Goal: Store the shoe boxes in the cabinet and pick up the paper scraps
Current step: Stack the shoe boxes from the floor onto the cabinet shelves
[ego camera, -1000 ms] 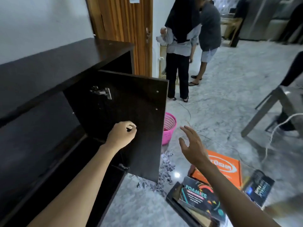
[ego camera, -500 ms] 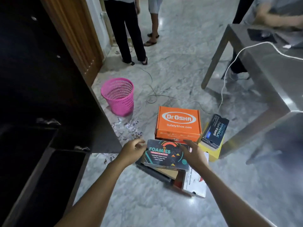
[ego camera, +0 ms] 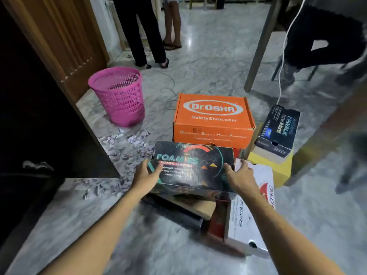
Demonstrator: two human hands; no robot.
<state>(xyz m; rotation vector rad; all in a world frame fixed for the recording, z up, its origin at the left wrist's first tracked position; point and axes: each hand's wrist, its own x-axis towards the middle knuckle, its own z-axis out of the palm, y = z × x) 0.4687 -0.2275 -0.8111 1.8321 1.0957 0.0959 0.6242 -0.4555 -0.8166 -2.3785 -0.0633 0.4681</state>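
Gripping the Foamies box (ego camera: 192, 165) by its two short ends, the left hand (ego camera: 146, 174) and right hand (ego camera: 241, 175) each have a thumb on the lid and fingers down the side. A second ago the left hand was on the cabinet (ego camera: 29, 135) door and the right hung free. Now the door is open and both hands are at the pile on the floor, so the first box is probably about to be lifted. It lies on top of other boxes, just before the orange box (ego camera: 213, 120) and touching the white box (ego camera: 248, 215). Every box looks closed. The cabinet's inside is too dark to read. Scraps (ego camera: 127, 147) are strewn beside the pink basket (ego camera: 119, 96), which shows nothing inside that I can make out.
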